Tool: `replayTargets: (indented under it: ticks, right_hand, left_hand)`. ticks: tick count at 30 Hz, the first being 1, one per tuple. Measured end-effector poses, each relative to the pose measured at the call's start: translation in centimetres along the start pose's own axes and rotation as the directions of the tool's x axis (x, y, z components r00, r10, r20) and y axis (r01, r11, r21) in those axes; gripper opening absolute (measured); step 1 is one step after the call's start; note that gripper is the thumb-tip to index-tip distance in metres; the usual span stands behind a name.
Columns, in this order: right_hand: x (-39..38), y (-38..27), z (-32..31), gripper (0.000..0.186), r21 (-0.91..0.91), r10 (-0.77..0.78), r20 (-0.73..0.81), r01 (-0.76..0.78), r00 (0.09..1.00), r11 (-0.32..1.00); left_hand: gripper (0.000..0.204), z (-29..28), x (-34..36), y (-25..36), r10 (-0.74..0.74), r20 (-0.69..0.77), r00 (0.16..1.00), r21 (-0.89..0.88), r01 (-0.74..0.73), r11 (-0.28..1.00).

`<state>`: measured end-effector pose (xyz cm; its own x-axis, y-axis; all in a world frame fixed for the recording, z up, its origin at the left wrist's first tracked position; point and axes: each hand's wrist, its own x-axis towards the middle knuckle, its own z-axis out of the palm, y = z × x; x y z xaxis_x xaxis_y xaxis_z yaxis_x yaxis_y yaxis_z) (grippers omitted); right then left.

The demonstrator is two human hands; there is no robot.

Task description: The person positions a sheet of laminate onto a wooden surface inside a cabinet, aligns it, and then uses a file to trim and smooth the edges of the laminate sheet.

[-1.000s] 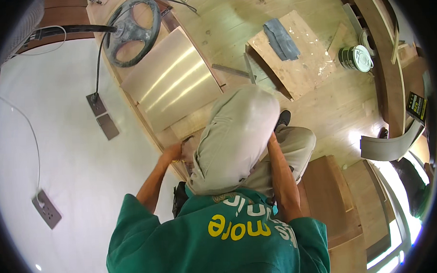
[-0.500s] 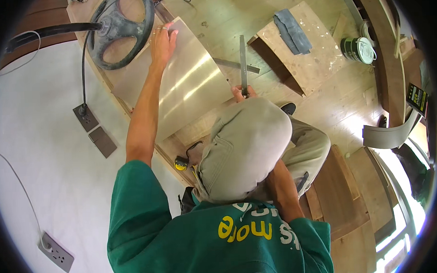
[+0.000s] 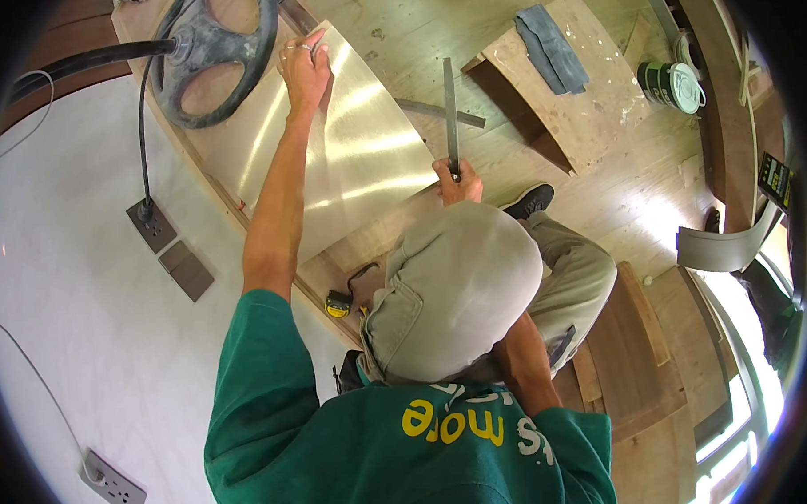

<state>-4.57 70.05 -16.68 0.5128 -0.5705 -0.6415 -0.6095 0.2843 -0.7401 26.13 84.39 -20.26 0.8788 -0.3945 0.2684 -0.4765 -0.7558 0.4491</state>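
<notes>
Left arm (image 3: 275,208) extends forward while the right fingers (image 3: 442,170) curl inward

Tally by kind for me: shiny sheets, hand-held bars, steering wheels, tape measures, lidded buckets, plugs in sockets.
Shiny sheet: 1
Gray bar in the right hand: 1
Steering wheel: 1
Tape measure: 1
Lidded bucket: 1
Plugs: 2
Total: 7
</notes>
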Motion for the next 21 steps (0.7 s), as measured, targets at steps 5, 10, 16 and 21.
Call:
replayTargets:
  ticks: [5,10,16,21]
  right_hand:
    - [0.0,0.9,0.2,0.022,-0.007,-0.046,-0.044,0.046,0.998,0.999]
    - [-0.5,0.4,0.1,0.021,-0.021,-0.053,-0.054,0.052,0.997,0.998]
    - [-0.8,-0.1,0.0,0.021,-0.022,-0.044,-0.047,0.043,0.998,0.999]
    - [-0.9,0.5,-0.3,0.023,-0.124,-0.081,-0.059,0.073,0.995,0.99]
  left_hand:
    - [0.029,0.6,-0.4,0.0,0.016,-0.017,1.0,0.008,-0.016,1.0]
    - [0.029,1.1,-0.7,-0.2,0.027,-0.051,0.998,0.058,-0.024,0.998]
    - [0.03,1.3,-0.7,0.1,0.026,-0.062,0.998,0.125,-0.018,0.992]
    - [0.032,1.4,-0.8,0.3,0.036,-0.064,0.997,0.157,-0.026,0.987]
